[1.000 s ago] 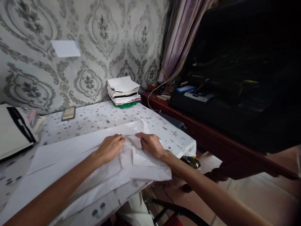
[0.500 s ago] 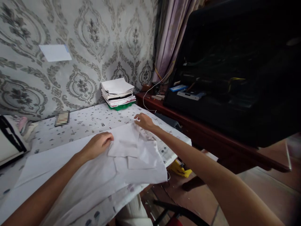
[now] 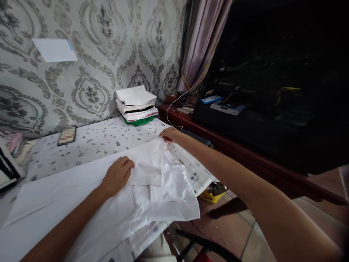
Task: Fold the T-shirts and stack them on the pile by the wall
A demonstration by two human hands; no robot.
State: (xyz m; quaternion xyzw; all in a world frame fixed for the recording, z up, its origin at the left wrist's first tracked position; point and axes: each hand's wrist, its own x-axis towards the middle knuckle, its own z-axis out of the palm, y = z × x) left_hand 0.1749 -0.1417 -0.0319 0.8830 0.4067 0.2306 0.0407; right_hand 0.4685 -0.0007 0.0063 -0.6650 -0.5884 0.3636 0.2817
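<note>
Across the patterned tablecloth [image 3: 100, 136] lies white fabric [image 3: 68, 185], seemingly being straightened, its far corner pinched by the right hand [image 3: 170, 134], the left hand [image 3: 116, 175] resting bent-fingered, grip unclear; even tension seems called for.

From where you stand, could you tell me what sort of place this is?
Probably a room in a home: patterned wallpaper, a purple curtain and a table under a printed cloth, with white fabric spread on it.
</note>
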